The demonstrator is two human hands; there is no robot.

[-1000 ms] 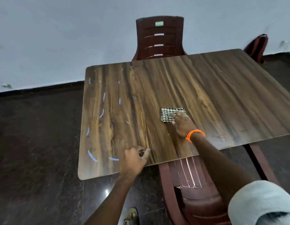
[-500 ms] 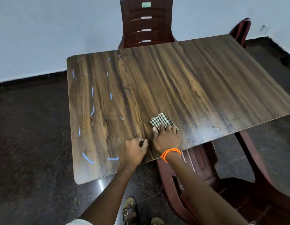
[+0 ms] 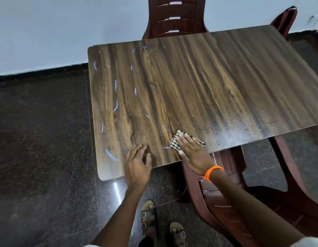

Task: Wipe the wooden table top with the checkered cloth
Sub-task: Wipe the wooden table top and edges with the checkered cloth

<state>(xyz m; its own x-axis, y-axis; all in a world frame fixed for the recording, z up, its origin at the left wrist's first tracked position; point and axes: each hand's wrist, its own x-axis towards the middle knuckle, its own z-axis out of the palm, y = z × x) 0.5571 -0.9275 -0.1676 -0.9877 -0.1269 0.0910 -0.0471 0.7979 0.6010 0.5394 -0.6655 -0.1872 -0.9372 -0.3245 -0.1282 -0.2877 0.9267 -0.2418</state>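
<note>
Rectangular brown wood-grain laminate bench [image 3: 199, 82], rounded corners, bearing curved blue marks [image 3: 115, 106]; folded black-and-white checkered cloth [image 3: 175, 142] near the front edge, pressed flat under the right hand [image 3: 193, 154], fingers straight; left hand [image 3: 137, 163] rests loosely open beside it; dark speckled stone floor [image 3: 38, 139], maroon plastic chairs [image 3: 174, 16], pale wall.

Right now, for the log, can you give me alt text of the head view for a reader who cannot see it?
A person's right hand presses a checkered cloth flat on a wooden table top near its front edge. The left hand rests on that edge, fingers loosely curled. Blue marks streak the table's left side; dark red chairs stand around it.
</note>
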